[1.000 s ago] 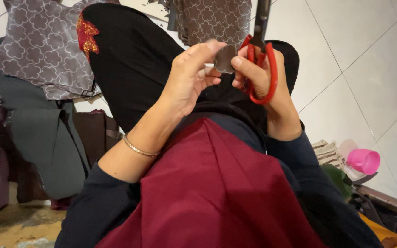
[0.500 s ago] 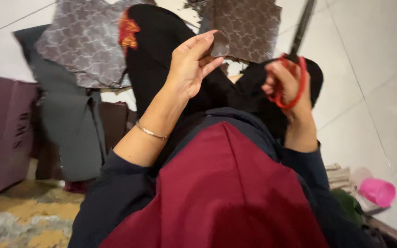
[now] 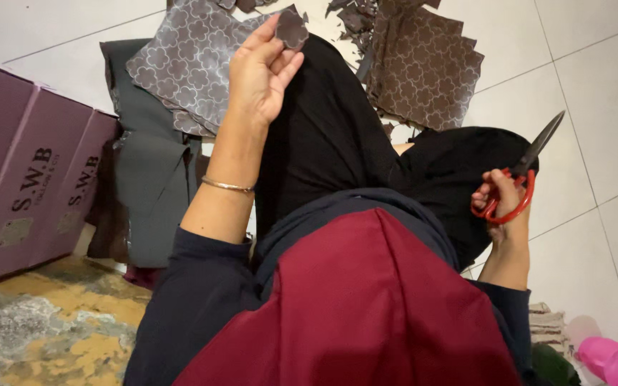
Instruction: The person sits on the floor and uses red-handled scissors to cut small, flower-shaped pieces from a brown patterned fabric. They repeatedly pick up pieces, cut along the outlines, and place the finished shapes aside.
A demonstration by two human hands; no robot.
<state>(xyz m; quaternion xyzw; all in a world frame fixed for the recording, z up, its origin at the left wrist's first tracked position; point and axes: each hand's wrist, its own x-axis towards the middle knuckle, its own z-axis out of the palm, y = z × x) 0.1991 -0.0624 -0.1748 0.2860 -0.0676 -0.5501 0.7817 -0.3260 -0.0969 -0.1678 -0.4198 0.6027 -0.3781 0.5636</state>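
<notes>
The left hand (image 3: 260,75) holds a small dark scrap (image 3: 292,28) up over the lap — its fingers (image 3: 270,37) are pinched together on the lower edge. The right hand (image 3: 501,207) is closed through the red handles of the scissors (image 3: 520,179), blades together. The palm side of the right hand is hidden, and the pink cup (image 3: 609,359) is partly cut off.

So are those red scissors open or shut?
Shut: the scissors in the right hand show a single dark point, blades together.
</notes>
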